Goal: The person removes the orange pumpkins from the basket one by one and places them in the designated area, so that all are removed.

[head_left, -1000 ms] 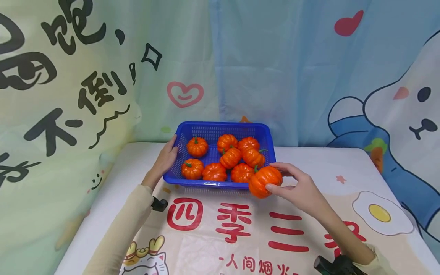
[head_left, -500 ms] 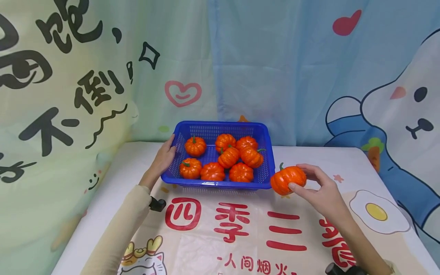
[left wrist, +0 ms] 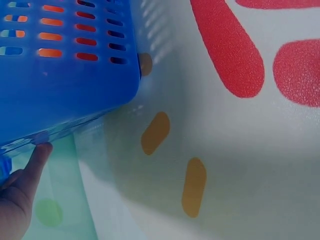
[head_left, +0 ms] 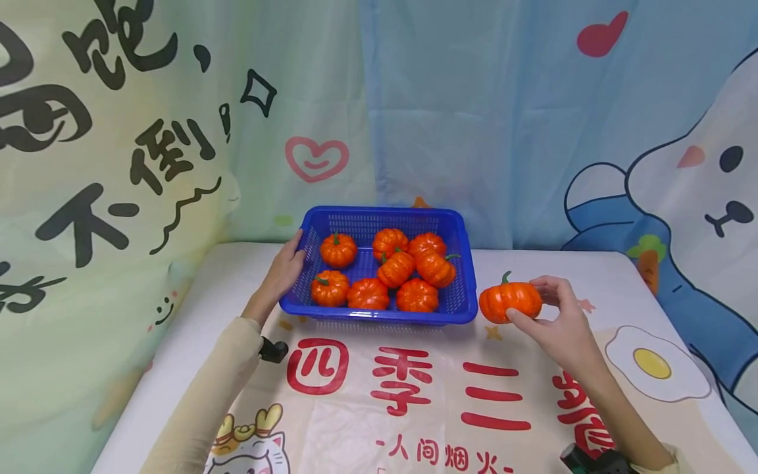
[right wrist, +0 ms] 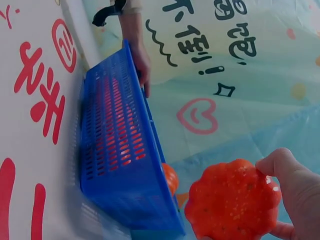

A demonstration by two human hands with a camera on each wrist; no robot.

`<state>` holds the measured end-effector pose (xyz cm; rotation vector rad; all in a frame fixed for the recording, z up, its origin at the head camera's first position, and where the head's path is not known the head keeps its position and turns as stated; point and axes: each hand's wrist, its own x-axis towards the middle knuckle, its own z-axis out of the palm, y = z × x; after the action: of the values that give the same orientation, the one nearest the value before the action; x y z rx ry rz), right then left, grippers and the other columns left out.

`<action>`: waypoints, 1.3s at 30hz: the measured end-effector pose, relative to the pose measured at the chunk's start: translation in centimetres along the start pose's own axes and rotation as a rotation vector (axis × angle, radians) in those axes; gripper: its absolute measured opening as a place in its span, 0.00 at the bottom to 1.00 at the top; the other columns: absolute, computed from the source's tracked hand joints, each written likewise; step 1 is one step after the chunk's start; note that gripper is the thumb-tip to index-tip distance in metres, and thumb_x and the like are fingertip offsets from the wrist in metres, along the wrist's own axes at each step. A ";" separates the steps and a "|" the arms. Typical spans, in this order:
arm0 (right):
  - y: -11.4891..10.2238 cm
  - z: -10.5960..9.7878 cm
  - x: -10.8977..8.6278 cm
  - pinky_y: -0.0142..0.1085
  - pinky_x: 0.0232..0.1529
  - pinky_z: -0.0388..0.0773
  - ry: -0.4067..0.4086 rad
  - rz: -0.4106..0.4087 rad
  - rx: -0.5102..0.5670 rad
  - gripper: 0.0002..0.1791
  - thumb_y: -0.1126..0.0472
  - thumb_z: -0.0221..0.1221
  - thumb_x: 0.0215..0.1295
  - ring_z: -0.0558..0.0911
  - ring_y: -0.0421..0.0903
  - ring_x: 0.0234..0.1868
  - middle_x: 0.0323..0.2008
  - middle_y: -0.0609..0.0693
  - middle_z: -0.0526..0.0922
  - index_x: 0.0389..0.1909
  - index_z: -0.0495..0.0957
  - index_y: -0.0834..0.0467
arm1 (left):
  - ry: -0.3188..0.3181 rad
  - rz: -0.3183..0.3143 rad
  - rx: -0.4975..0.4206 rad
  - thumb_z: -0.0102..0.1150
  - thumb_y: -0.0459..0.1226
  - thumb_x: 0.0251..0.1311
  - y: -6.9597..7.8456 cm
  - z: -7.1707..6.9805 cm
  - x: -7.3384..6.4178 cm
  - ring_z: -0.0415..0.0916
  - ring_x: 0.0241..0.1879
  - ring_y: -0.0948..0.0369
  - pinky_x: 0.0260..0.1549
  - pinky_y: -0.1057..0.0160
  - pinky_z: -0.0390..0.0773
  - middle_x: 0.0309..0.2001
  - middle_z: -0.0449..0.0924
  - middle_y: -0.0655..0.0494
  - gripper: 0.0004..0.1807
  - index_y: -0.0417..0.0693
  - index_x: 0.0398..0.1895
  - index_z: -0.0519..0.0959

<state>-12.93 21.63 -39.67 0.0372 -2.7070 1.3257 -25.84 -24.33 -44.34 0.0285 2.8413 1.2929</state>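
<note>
Pumpkin (head_left: 510,303) pinched in right hand (head_left: 562,322) (thumb low), beside basket (head_left: 376,317).

Blue basket (head_left: 379,316) uncovered on top, so way in from above. Inside basket: decent gap right of back-left pumpkin (head_left: 338,251), plus bare strip at front-right corner; middle pumpkins (head_left: 395,270) bunched up, tight for fingers. Left of basket: blocked by left hand (head_left: 282,271) against side, left forearm (head_left: 201,388) off front-left. Right of basket: held pumpkin (head_left: 506,304) and right hand (head_left: 561,319), narrow slot between. Behind basket: backdrop (head_left: 438,145) close, cramped. In front: tons of table (head_left: 447,359) between forearms.
</note>
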 end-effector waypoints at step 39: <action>2.5 0.5 1.9 0.59 0.53 0.76 -0.056 0.109 0.023 0.46 0.44 0.63 0.60 0.67 0.68 0.61 0.65 0.70 0.61 0.68 0.50 0.60 | 0.011 0.001 0.005 0.32 0.39 0.72 -0.1 0.1 0.2 0.46 0.77 0.45 0.75 0.46 0.45 0.77 0.47 0.43 0.32 0.47 0.78 0.44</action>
<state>-15.10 22.87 -41.66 -0.0735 -2.7766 1.4064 -26.00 -24.30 -44.44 0.0229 2.8543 1.2901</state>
